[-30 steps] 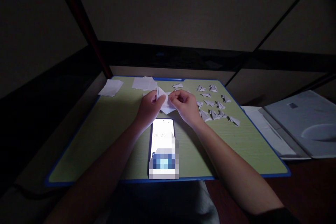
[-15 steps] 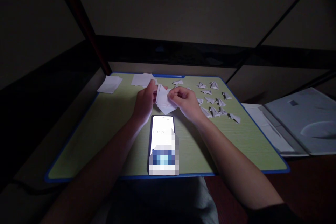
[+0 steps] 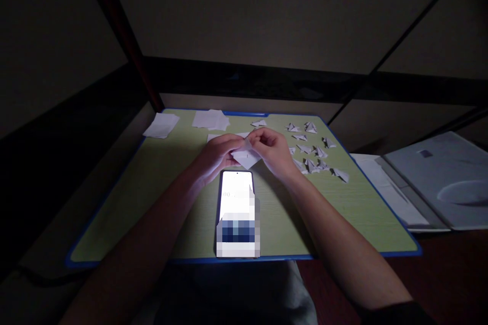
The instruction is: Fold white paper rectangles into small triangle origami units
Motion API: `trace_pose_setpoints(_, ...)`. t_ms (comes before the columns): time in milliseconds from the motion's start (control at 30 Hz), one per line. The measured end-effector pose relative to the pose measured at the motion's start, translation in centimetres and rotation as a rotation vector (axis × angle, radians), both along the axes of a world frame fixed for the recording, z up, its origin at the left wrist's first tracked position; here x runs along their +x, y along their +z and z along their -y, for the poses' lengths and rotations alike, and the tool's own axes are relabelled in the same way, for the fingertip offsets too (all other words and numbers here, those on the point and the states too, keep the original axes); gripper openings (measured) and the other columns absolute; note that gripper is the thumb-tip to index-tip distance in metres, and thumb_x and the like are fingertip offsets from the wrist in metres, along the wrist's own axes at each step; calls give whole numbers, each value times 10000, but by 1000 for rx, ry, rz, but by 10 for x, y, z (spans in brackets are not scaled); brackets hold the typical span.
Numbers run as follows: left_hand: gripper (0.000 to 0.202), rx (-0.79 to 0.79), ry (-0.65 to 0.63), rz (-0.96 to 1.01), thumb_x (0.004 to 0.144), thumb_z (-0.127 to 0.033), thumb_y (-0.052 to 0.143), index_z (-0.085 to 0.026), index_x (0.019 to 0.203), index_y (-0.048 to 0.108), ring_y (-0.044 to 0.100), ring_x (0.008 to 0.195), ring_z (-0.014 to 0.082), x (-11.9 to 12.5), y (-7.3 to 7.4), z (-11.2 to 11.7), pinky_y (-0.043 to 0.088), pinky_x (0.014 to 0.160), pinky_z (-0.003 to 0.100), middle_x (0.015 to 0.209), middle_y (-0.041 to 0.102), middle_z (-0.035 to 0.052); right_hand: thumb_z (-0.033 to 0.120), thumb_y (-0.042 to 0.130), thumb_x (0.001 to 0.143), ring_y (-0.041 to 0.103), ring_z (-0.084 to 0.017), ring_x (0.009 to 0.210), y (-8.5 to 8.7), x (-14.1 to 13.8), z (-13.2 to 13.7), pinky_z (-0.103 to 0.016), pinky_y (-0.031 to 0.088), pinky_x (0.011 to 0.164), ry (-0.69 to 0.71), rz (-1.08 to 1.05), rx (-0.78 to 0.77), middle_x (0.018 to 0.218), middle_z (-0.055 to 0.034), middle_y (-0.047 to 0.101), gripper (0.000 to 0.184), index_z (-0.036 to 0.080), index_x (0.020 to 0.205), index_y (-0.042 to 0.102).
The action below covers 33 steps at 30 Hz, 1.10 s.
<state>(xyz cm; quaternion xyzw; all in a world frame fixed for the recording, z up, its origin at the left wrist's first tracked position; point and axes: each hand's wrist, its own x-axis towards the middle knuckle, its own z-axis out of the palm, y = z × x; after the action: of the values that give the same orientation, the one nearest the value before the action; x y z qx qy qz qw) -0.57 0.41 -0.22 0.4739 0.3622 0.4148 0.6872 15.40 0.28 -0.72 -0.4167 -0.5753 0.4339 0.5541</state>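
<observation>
A folded sheet of white paper (image 3: 248,159) is held between both hands, just above the phone's far end. My left hand (image 3: 219,155) grips its left side, thumb on top and fingers underneath. My right hand (image 3: 270,148) pinches the paper's upper right with thumb and index finger. The fingertips of both hands nearly meet at the fold and cover part of it. Several small folded paper shapes (image 3: 320,151) lie to the right of my right hand. Behind my hands, a flat white paper edge (image 3: 214,137) shows on the table.
A phone (image 3: 237,188) with a lit screen lies at the near middle of the green, blue-edged table (image 3: 145,208). Loose white sheets (image 3: 161,125) sit at the far left, with another stack (image 3: 210,119) beside them. A grey box-like object (image 3: 442,177) stands off the right edge.
My left hand has turned over the paper, bringing its thumb to the fold near my right fingertips. The paper's upright flap now lies lower. The view has shifted slightly.
</observation>
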Motion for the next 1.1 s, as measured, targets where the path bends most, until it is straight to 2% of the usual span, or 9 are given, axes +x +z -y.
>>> trace_pose_setpoints(133, 301, 18, 27, -28, 703, -335, 754, -120, 876, 636, 635, 767, 190, -1, -3, -2, 505, 709, 325, 791, 659, 57, 352, 656, 710, 432, -88, 499, 0, 2, -1, -250, 298, 481, 7, -29, -34, 562, 29, 559, 187, 167, 691, 665)
trace_pose_setpoints(267, 287, 78, 142, -91, 675, -329, 757, -137, 846, 630, 623, 680, 162, 0, -6, -4, 471, 622, 286, 738, 656, 32, 477, 656, 760, 421, -91, 480, 0, 4, -2, -259, 296, 468, 54, -29, -86, 520, 37, 503, 323, 181, 634, 623)
trace_pose_setpoints(433, 262, 142, 223, -179, 672, -342, 744, -141, 813, 652, 592, 593, 135, 1, -8, -5, 420, 538, 255, 676, 646, 14, 357, 692, 677, 441, -96, 502, -1, 4, -2, -261, 312, 490, 84, 43, -138, 551, 28, 555, 204, 157, 698, 658)
trace_pose_setpoints(700, 198, 389, 324, -348, 716, -342, 696, -152, 771, 705, 587, 622, 139, 3, -8, -5, 401, 533, 254, 716, 684, 25, 394, 700, 756, 389, -87, 505, -5, 6, -3, -272, 255, 501, 132, 137, -63, 547, 51, 479, 253, 162, 686, 627)
trace_pose_setpoints(833, 167, 418, 380, -313, 718, -314, 691, -154, 765, 704, 597, 631, 141, 3, -11, -7, 419, 551, 254, 715, 689, 17, 418, 704, 774, 406, -93, 524, -6, 6, -3, -270, 273, 511, 135, 146, -48, 567, 43, 493, 276, 154, 721, 642)
trace_pose_setpoints(967, 159, 418, 450, -287, 715, -305, 683, -152, 754, 690, 586, 616, 141, 3, -12, -8, 417, 539, 253, 688, 672, 9, 374, 691, 769, 476, -105, 561, -6, 7, -3, -270, 331, 543, 127, 186, -52, 632, 10, 582, 231, 144, 768, 668)
trace_pose_setpoints(1100, 167, 427, 420, -304, 721, -315, 668, -152, 752, 683, 583, 601, 142, 2, -9, -7, 415, 525, 258, 680, 668, 12, 350, 685, 762, 470, -101, 551, -7, 9, -4, -269, 330, 539, 120, 210, -42, 629, 17, 579, 204, 149, 743, 655)
